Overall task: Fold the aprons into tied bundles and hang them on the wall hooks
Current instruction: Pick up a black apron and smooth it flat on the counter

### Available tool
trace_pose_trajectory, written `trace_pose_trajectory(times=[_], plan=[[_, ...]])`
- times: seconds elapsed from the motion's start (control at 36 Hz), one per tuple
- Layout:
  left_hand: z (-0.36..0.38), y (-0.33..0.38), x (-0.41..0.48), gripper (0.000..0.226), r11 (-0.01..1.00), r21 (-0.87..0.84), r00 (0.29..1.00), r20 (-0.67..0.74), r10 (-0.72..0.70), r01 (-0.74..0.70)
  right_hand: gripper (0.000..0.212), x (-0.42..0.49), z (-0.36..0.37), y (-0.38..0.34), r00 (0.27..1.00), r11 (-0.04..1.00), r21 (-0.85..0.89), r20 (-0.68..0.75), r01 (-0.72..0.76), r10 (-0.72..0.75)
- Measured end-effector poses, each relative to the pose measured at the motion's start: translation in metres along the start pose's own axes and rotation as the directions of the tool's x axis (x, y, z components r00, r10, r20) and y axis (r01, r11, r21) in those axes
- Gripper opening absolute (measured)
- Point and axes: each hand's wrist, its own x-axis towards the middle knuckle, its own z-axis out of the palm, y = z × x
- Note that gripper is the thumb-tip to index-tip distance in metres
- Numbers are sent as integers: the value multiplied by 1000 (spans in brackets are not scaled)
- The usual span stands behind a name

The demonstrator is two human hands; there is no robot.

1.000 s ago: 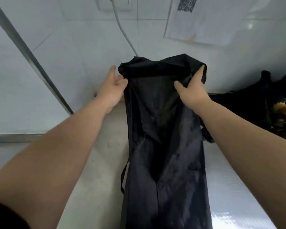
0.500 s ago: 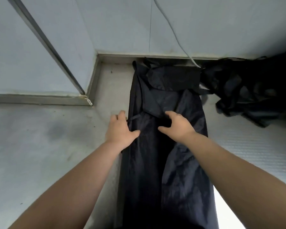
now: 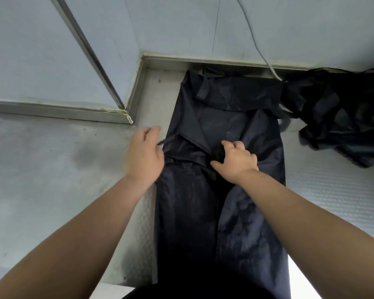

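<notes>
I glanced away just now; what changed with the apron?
The apron, held up against the wall by its top, now lies flat on the counter. Both hands came down to its middle: left hand at its left edge, right hand curling fingers on a dark bunch of fabric. The pile of aprons beside it stayed put.

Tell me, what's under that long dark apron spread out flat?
A grey metal counter shows on both sides of the apron, so the apron lies on it. Anything directly beneath the fabric is hidden from view.
</notes>
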Motion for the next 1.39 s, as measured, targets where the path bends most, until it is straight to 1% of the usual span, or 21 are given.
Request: trace_pose_trajectory(times=[0.06,0.11,0.17,0.22,0.28,0.33,0.39,0.5,0.61,0.67,0.78,0.83,0.92,1.0,1.03,1.11,1.17,1.22,1.25,1.31,1.39], plan=[[4,6,-13,37,994,-37,994,25,108,-107,68,-1,1,-3,1000,1000,19,-14,4,-4],[7,5,-27,36,990,-8,982,125,141,-141,63,-5,1,-8,997,999,27,-69,35,-33],[7,0,-37,51,999,34,971,238,22,-31,58,-10,-1,-12,986,996,39,-149,82,-75],[3,-4,-47,64,990,32,964,227,-139,136,53,-18,-1,-15,980,983,139,-178,119,-93],[-2,-2,-61,66,969,-5,951,193,-240,246,50,-30,3,-14,987,958,266,-139,111,-76],[-5,2,-75,62,949,-21,927,220,-304,316,48,-43,9,-11,990,942,322,-128,100,-61],[-6,4,-89,58,930,-25,906,238,-350,366,47,-56,15,-7,990,931,348,-126,107,-66],[-12,14,-124,49,908,-12,890,202,-408,419,50,-89,28,4,979,917,345,-114,198,-168],[-10,25,-154,50,910,65,888,200,-413,409,49,-114,39,16,956,918,275,-151,286,-253],[-9,28,-171,47,894,73,876,178,-449,443,44,-126,46,23,943,916,243,-173,319,-283],[-11,25,-191,21,875,59,868,105,-485,481,47,-143,62,29,969,923,300,-11,240,-248],[-14,18,-198,16,850,-2,844,118,-523,527,56,-149,71,34,971,930,312,75,193,-227],[-23,2,-203,13,778,-128,787,157,-597,615,65,-156,79,38,966,941,283,122,187,-228],[-32,-11,-201,17,821,19,808,160,-566,571,69,-157,80,38,973,944,288,112,164,-203],[-36,-12,-198,22,848,86,833,158,-530,523,69,-157,80,37,978,938,315,96,145,-183],[-42,-8,-195,44,923,250,928,162,-337,291,65,-160,80,32,992,922,379,62,82,-113],[-41,-4,-195,46,971,202,960,221,-172,128,61,-163,81,30,997,920,388,32,52,-70],[-37,-6,-194,45,988,148,937,349,-11,-44,58,-169,84,26,1000,934,358,-15,8,-3],[-34,-6,-195,46,982,165,906,422,19,-97,57,-172,85,25,999,945,328,-28,-5,15],[-28,-8,-195,52,957,229,850,526,32,-177,58,-180,89,26,996,955,288,-35,-66,80],[-24,-8,-190,55,933,287,846,531,33,-217,67,-187,94,29,986,958,240,-2,-160,166]])
